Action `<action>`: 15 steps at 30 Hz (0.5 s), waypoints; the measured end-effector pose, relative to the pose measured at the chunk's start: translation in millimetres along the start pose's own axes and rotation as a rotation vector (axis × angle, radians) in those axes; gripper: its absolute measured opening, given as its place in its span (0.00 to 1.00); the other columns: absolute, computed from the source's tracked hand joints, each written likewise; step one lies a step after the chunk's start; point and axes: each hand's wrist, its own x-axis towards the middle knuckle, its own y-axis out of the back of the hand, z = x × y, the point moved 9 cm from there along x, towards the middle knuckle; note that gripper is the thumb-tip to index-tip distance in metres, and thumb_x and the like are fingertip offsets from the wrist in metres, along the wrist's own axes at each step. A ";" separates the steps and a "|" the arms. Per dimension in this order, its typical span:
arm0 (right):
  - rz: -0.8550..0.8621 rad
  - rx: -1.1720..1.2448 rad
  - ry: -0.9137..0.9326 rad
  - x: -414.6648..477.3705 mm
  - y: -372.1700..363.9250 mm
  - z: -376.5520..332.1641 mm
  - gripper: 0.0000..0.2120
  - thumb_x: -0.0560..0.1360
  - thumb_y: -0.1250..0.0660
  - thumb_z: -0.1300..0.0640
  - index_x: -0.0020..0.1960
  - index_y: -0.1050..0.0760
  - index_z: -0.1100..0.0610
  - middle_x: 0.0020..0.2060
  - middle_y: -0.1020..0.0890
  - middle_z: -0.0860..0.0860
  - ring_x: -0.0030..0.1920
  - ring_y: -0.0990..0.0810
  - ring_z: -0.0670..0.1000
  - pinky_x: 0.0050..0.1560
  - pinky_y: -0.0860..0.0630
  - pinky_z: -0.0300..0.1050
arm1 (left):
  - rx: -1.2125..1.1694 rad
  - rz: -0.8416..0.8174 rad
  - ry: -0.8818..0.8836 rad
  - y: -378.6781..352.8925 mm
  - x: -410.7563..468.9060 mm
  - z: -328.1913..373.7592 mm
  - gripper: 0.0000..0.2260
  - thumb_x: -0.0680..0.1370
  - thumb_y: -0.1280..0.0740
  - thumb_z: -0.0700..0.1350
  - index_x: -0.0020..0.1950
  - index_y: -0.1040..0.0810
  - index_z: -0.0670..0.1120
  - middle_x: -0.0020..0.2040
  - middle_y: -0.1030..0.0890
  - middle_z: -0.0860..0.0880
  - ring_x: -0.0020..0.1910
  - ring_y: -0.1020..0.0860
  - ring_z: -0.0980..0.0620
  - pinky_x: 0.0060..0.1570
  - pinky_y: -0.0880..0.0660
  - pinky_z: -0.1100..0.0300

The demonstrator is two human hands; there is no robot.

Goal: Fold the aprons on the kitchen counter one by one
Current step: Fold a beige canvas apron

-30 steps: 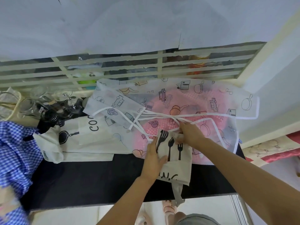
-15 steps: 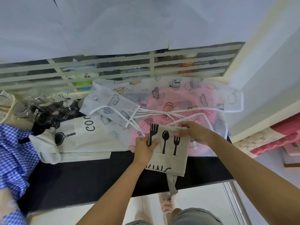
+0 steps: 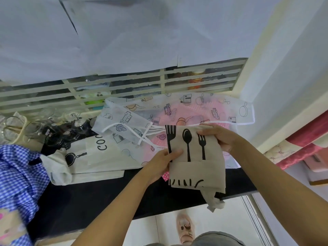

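Bearing cutlery print, folded apron [image 3: 197, 168]

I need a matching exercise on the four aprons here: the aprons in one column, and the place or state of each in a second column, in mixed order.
Column A
1. beige apron
2. white apron
3. blue checked apron
4. clear apron

Column B
a. bunched at the far left
b. held by left hand and right hand
c. spread wide at the back of the counter
d. lies flat, letters COO showing

Pairs: 1-b, 2-d, 3-a, 4-c
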 end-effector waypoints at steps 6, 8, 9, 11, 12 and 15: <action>0.246 -0.045 0.030 -4.1 17.3 -6.0 0.16 0.68 0.28 0.58 0.54 0.27 0.59 0.47 0.18 0.61 0.44 0.17 0.58 0.44 0.18 0.53 | -0.075 0.059 -0.053 -1.8 -1.6 5.3 0.24 0.73 0.28 0.49 0.66 0.26 0.42 0.58 0.18 0.43 0.57 0.19 0.44 0.59 0.24 0.44; 0.337 0.017 0.051 -5.5 19.3 -7.8 0.16 0.72 0.30 0.56 0.57 0.26 0.60 0.45 0.17 0.60 0.42 0.17 0.57 0.43 0.18 0.52 | -0.108 0.020 -0.014 -8.7 -2.8 7.5 0.20 0.75 0.29 0.46 0.65 0.25 0.42 0.58 0.18 0.42 0.57 0.19 0.43 0.58 0.23 0.46; 0.392 0.082 0.061 -6.7 21.7 -7.1 0.15 0.73 0.31 0.53 0.57 0.24 0.60 0.44 0.16 0.59 0.41 0.16 0.56 0.42 0.18 0.52 | -0.105 0.022 -0.007 -10.4 -3.0 10.2 0.18 0.75 0.30 0.46 0.63 0.24 0.42 0.57 0.18 0.42 0.56 0.19 0.43 0.56 0.22 0.47; 0.437 0.191 0.065 -7.3 26.7 -3.5 0.19 0.73 0.30 0.45 0.56 0.22 0.58 0.45 0.15 0.58 0.43 0.15 0.56 0.43 0.18 0.52 | -0.097 0.115 -0.019 -6.6 -4.1 21.1 0.14 0.77 0.32 0.48 0.59 0.22 0.43 0.53 0.16 0.43 0.52 0.17 0.45 0.52 0.20 0.51; 0.397 0.196 0.051 -6.0 24.2 -1.8 0.24 0.69 0.28 0.42 0.57 0.22 0.58 0.49 0.16 0.58 0.47 0.16 0.57 0.46 0.18 0.54 | -0.101 0.180 -0.031 -1.2 -4.6 27.3 0.12 0.78 0.33 0.50 0.57 0.20 0.45 0.50 0.15 0.45 0.49 0.16 0.47 0.48 0.19 0.53; 0.168 0.048 -0.058 -5.3 0.7 4.0 0.41 0.54 0.17 0.45 0.62 0.25 0.62 0.57 0.19 0.60 0.56 0.19 0.59 0.55 0.21 0.55 | -0.043 0.365 -0.092 20.6 -8.1 56.8 0.12 0.80 0.37 0.54 0.54 0.20 0.49 0.45 0.15 0.50 0.45 0.17 0.52 0.45 0.19 0.55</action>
